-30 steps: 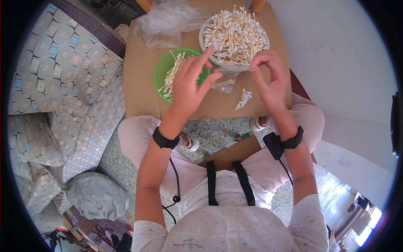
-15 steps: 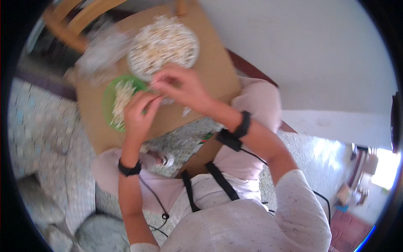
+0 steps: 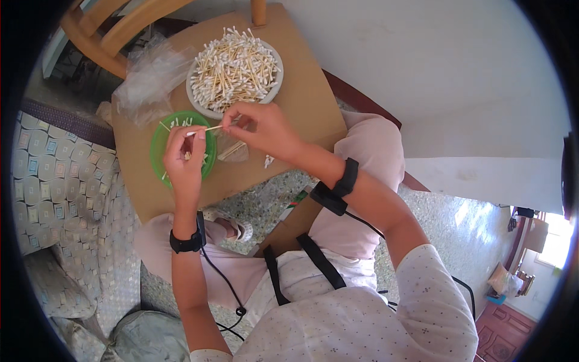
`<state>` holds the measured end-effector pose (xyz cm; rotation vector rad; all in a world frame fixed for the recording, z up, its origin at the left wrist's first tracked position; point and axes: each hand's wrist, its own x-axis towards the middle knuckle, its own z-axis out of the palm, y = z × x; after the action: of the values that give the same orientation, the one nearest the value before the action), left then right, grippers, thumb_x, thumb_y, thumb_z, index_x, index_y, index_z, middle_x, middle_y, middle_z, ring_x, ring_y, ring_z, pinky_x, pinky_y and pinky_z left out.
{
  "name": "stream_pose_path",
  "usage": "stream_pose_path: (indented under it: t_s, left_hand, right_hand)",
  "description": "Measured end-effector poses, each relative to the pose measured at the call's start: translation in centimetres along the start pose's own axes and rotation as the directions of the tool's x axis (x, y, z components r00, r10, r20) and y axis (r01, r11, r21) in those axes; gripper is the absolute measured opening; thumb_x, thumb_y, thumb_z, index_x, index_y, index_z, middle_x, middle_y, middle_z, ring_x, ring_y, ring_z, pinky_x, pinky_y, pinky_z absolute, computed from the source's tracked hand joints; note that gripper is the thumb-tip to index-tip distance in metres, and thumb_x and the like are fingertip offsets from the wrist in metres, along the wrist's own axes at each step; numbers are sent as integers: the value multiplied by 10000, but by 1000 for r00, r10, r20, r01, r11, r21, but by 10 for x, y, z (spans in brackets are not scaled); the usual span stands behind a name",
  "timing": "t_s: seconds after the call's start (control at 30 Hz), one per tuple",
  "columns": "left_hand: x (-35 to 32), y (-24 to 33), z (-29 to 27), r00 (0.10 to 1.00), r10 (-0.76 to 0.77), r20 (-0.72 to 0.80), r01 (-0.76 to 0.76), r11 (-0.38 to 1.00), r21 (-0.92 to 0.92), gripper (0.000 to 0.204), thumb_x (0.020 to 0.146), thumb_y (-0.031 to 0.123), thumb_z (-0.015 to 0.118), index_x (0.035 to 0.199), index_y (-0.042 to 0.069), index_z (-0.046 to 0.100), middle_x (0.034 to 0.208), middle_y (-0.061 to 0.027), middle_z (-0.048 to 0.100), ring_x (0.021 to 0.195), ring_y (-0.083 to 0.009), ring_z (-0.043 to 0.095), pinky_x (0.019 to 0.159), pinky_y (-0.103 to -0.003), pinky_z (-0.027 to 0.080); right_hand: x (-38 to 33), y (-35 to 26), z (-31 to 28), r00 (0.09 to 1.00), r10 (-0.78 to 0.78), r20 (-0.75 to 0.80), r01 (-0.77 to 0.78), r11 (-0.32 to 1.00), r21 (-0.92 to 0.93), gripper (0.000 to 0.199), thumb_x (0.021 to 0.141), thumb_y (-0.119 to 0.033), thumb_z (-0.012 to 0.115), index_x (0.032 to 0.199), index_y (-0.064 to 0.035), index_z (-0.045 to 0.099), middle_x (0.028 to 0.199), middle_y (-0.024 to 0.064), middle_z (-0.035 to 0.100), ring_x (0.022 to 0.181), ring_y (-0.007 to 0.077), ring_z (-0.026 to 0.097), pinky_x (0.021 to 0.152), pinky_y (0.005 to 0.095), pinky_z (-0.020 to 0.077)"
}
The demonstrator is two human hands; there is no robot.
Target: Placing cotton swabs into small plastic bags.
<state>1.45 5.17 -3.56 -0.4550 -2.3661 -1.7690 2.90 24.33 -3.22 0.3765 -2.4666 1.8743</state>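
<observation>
- Far left, patterned fabric (image 3: 66, 163). My whole view has swung since a second ago; the cardboard-topped work surface (image 3: 307, 96) now sits further left and tilted. The half-second-old blur has cleared.
- Crumpled clear plastic bags (image 3: 151, 78) lie on the cardboard's upper left, just above the green bowl.
- Green bowl (image 3: 158, 154): swabs inside, partly hidden from me by the hand over it.
- Left hand (image 3: 184, 154) is above that bowl, as it was a second ago. Then its thumb and forefinger stood apart; now they pinch a cotton swab near its white tip.
- That swab (image 3: 212, 128) spans the gap between both hands, nearly level, over the green bowl's right rim.
- Clear packet (image 3: 232, 151) with bare-looking sticks lies just right of the green bowl.
- Pale bowl (image 3: 278, 78), heaped with swabs, stands beyond the hands.
- Right hand (image 3: 259, 123): a second ago well apart from the left; I now see it close by, thumb and forefinger closed on the stick's other end.
- Small cluster of white swab tips (image 3: 268, 161) lies below the right hand, near the cardboard's front edge.
</observation>
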Motion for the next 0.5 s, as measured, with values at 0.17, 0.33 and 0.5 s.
stream_pose_path:
  t_s: [0.17, 0.33, 0.5]
  left_hand:
    - [1, 7, 4, 1000, -24, 14, 25, 996, -86, 95, 870, 36, 614, 953, 10, 655, 868, 9, 513, 721, -54, 455, 633, -185, 357]
    - [2, 15, 3, 997, -2, 75, 8, 997, -80, 117, 889, 63, 599, 974, 4, 653, 908, 4, 523, 786, -67, 478, 675, -196, 381]
    - [-2, 5, -7, 998, -31, 48, 37, 989, -141, 151, 914, 98, 585, 996, -16, 641, 970, -28, 587, 802, -72, 503, 674, -198, 400]
  right_hand:
    - [4, 6, 1, 1000, 6, -5, -3, 899, 438, 173, 859, -85, 654, 1012, -7, 627, 960, 49, 646, 805, 109, 621, 739, 263, 498]
    - [9, 8, -2, 994, 104, -20, -78, 848, 524, 182, 847, -91, 668, 1005, -9, 630, 946, 50, 649, 794, 113, 614, 734, 258, 497]
    - [8, 5, 0, 997, -67, -38, 73, 980, 183, 192, 816, -130, 704, 980, -44, 656, 931, 37, 657, 792, 114, 613, 750, 268, 494]
